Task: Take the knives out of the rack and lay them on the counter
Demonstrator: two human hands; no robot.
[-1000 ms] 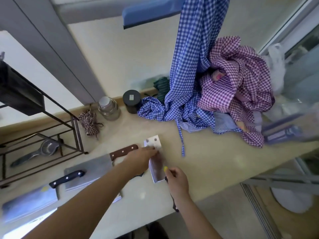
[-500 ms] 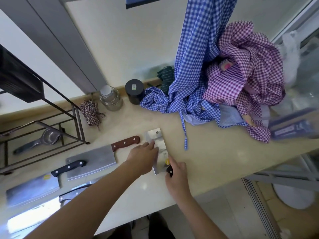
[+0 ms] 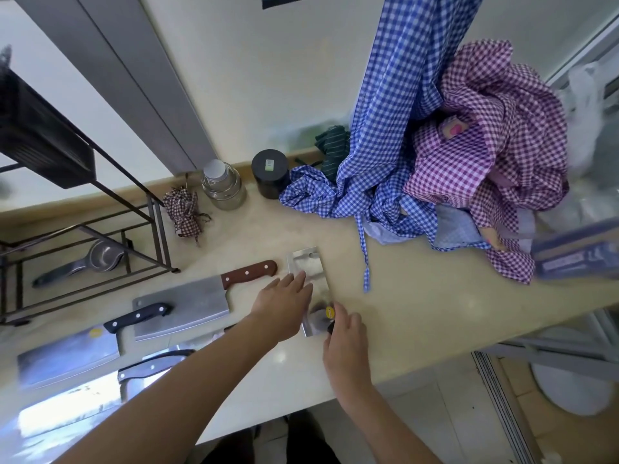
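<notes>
A steel cleaver [image 3: 306, 267] with a yellow sticker lies flat on the beige counter [image 3: 422, 313], blade pointing away from me. My right hand [image 3: 345, 339] is closed over its dark handle, which is mostly hidden. My left hand [image 3: 284, 303] rests flat on the blade's left side, fingers spread. Left of it lie a brown-handled cleaver [image 3: 187, 306], a black-handled cleaver [image 3: 67, 358] and a third knife [image 3: 150, 366] near the front edge. The black wire rack [image 3: 157, 229] stands at far left.
A glass jar [image 3: 222, 187], a black canister [image 3: 269, 172] and a small checked cloth bundle [image 3: 184, 214] stand by the wall. Blue [image 3: 378, 182] and purple [image 3: 485, 162] checked cloths pile up at right. A metal scoop [image 3: 97, 259] lies inside the rack.
The cleaver was lowered from a tilted hold until it lay flat on the counter. My left hand stayed on its blade and my right hand stayed at its handle.
</notes>
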